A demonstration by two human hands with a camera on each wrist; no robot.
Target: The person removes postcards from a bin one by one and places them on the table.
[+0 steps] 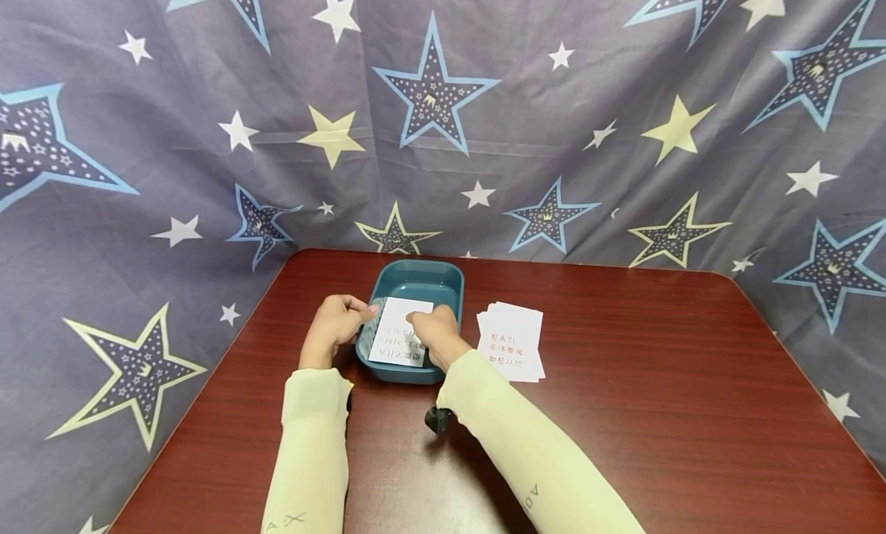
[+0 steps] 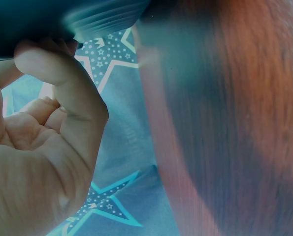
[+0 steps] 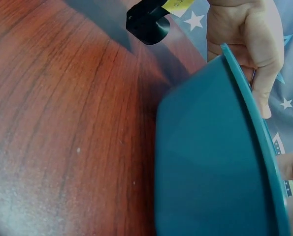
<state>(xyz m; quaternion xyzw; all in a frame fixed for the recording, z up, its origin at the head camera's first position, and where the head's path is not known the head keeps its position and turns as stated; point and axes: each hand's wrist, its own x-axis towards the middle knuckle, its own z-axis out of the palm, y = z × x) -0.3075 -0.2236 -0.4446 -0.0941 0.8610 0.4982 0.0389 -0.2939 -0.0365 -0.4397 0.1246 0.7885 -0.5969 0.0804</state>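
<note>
A teal rectangular tray (image 1: pixel 417 291) rests on the table. My left hand (image 1: pixel 335 323) is at its left edge, thumb over the rim and fingers bent beneath; the right wrist view shows this grip on the tray wall (image 3: pixel 210 152). In the left wrist view, the curled index finger of the left hand (image 2: pixel 62 118) meets the dark underside of the tray (image 2: pixel 62 22). Over the tray's near half, my right hand (image 1: pixel 440 335) holds a white card (image 1: pixel 396 342) printed with dark characters, its thumb on top. Its remaining fingers are hidden.
Right of the tray lies a loose stack of white cards (image 1: pixel 515 334) with red characters on top. The dark red wooden table (image 1: pixel 644 380) ends at a star-patterned cloth (image 1: pixel 588 165). A black wrist device (image 1: pixel 438 419) hangs under my right cuff.
</note>
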